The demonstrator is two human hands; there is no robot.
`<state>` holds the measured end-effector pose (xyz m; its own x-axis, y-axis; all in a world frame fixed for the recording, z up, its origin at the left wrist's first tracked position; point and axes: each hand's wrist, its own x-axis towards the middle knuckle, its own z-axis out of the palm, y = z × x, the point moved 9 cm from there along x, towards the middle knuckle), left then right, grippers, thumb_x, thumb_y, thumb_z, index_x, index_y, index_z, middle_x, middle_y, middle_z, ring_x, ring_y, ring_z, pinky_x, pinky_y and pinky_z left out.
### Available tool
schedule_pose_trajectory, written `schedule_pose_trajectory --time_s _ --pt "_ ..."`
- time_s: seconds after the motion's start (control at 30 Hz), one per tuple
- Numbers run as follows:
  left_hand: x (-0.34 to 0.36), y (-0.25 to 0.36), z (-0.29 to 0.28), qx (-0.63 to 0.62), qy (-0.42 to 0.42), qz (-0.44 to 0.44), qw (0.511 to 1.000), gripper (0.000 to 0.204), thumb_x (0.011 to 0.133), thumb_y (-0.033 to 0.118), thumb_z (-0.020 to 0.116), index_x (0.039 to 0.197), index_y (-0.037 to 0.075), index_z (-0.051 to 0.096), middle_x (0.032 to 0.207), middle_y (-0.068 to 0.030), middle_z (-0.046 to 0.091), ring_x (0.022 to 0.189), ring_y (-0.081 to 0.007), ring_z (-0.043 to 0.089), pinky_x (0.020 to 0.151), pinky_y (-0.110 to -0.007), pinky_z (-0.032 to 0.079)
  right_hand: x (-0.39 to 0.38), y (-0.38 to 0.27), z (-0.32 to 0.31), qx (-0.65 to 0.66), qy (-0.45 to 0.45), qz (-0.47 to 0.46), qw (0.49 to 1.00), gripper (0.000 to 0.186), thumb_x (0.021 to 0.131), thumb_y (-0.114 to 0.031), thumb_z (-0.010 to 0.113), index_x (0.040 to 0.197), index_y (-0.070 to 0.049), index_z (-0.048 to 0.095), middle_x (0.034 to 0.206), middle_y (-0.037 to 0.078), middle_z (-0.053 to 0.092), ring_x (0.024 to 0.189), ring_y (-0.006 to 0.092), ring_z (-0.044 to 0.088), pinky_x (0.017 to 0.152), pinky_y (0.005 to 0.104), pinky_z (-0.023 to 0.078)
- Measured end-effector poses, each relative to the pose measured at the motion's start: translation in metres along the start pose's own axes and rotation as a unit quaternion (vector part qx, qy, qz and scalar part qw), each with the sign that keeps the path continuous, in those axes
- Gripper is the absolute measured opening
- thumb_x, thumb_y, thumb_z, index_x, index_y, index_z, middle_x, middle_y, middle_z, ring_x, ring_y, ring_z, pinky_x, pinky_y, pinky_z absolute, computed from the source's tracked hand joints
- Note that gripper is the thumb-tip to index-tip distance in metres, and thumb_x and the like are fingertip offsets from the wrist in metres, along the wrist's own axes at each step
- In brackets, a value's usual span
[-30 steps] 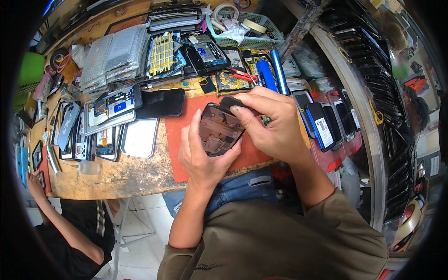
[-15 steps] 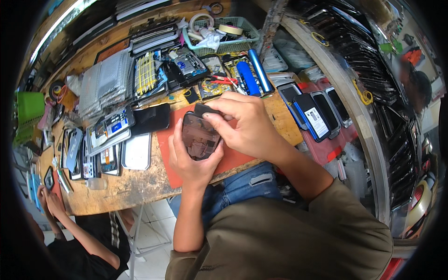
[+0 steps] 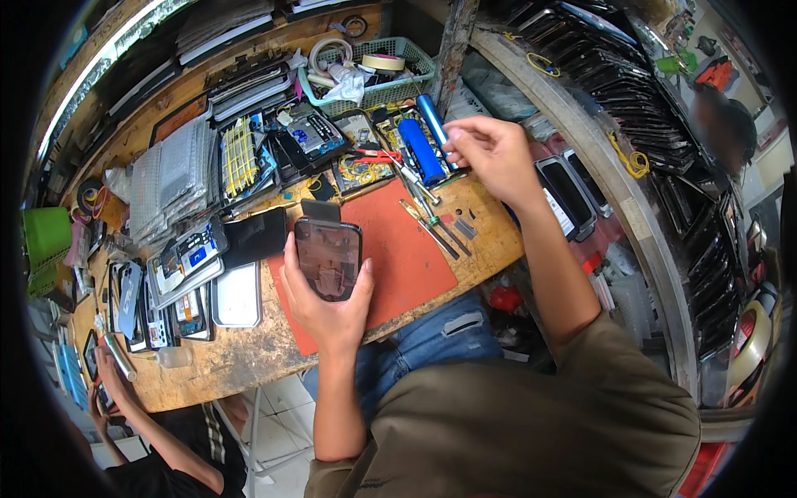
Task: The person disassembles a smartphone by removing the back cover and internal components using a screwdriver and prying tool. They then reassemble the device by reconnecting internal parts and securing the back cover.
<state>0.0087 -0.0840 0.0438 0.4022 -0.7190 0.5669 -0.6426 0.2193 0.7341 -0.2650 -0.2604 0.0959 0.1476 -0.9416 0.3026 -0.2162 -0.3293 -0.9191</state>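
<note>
My left hand point(image 3: 328, 319) is wrapped round a smartphone point(image 3: 329, 257) with a dark, glossy face, held over the orange-red mat point(image 3: 398, 241). A thin dark grey plate point(image 3: 320, 212) sticks out past the phone's upper edge; whether it is wedged in there or lies behind is unclear. Out to the right, my right hand point(image 3: 498, 158) has its fingers loosely bent and apart, with nothing visible held. Its fingertips are at the shiny blue tube point(image 3: 432, 120), and I cannot tell if they touch it. A thicker blue cylinder point(image 3: 421, 152) lies just left of that tube.
Tweezers and thin tools point(image 3: 436, 228) lie on the mat's right side. Behind are opened phones, red-handled pliers point(image 3: 378, 156) and a green basket point(image 3: 415, 66) with tape rolls. Stacked phone parts point(image 3: 187, 241) fill the left. A co-worker's hands point(image 3: 108, 378) are at the lower left.
My right hand has let go of the dark plate at the phone's top and moved right to the blue tube. The phone in my left hand is now more upright and lower.
</note>
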Motion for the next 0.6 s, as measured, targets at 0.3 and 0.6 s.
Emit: schedule_pose_trajectory --time_s 0.3,0.6 --pt "-0.002 -0.002 -0.002 0.002 0.008 0.005 1.000 0.102 0.076 0.022 0.097 0.161 -0.001 0.045 0.133 -0.0209 0.062 0.120 -0.0376 0.064 0.104 -0.048 0.052 0.109 0.055 0.136 -0.387 -0.235 -0.054 0.890 0.022 0.089 -0.014 0.073 0.106 -0.003 0.083 0.116 0.024 0.079 0.113 0.0420 0.075 0.099 0.0503 0.059" --pt "0.003 0.005 -0.004 0.012 0.005 0.023 1.000 0.103 0.075 0.026 0.099 0.159 -0.003 0.047 0.127 -0.0199 0.063 0.113 -0.0374 0.067 0.097 -0.047 0.056 0.119 0.062 0.139 -0.406 -0.260 -0.041 0.875 0.018 0.086 -0.012 0.073 0.100 -0.001 0.080 0.107 0.025 0.079 0.109 0.0413 0.076 0.095 0.0501 0.059"
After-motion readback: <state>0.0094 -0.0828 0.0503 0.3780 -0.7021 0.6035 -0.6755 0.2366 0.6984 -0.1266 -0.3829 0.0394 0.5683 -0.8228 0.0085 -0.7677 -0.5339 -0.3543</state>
